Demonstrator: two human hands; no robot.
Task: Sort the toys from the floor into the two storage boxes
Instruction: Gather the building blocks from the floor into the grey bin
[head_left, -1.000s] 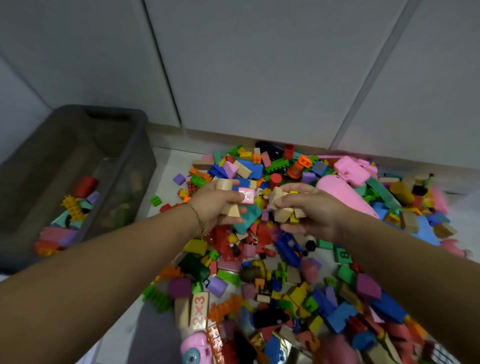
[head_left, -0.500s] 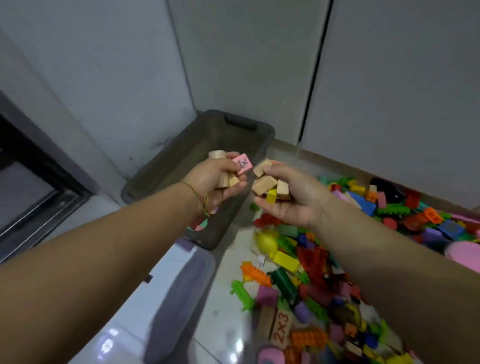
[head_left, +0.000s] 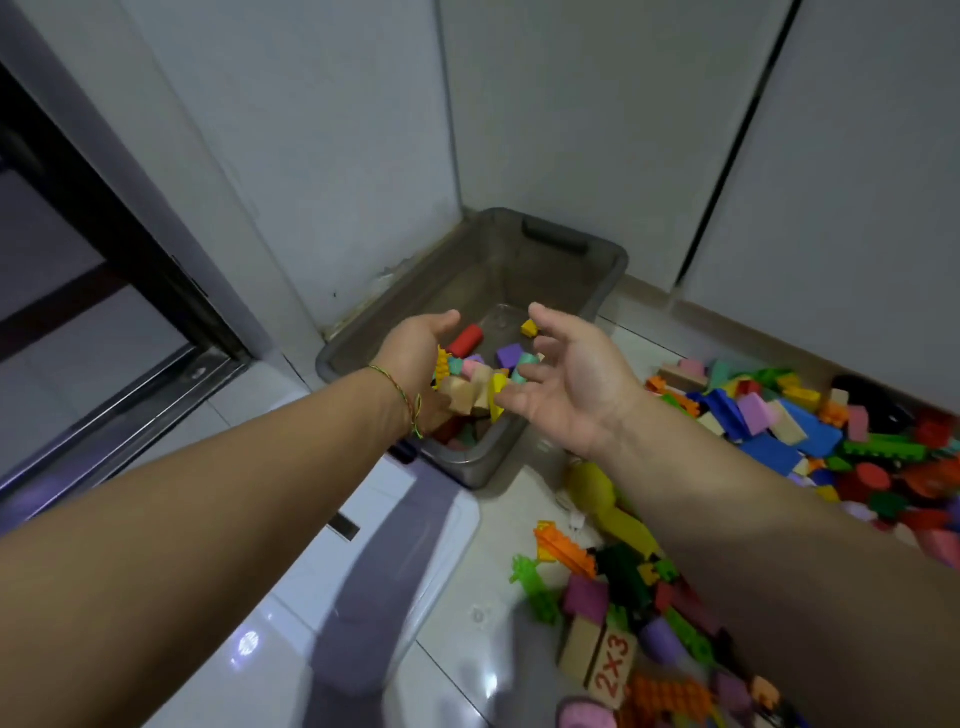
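Both my hands hover over the grey storage box (head_left: 602, 260) in the corner. My left hand (head_left: 421, 353) is spread, palm turned inward, holding nothing. My right hand (head_left: 576, 374) is open too, palm up, fingers splayed. Between them several wooden blocks (head_left: 467, 392) and a yellow piece (head_left: 497, 387) are falling into the box. Inside lie a red cylinder (head_left: 464, 340), a purple block (head_left: 508, 356) and other coloured pieces. A big pile of mixed toys (head_left: 779, 415) covers the floor to the right.
A clear storage box (head_left: 415, 566) stands close below my left arm, next to the grey one. A wooden "2x3" tile (head_left: 610, 670) and an orange brick (head_left: 563, 551) lie on the floor at the lower right. White cabinet doors stand behind; a dark sliding-door frame (head_left: 119, 249) is at the left.
Both hands carried fistfuls of wooden blocks from the pile leftward over the grey box, then opened; the blocks now drop between them. The view has swung left.
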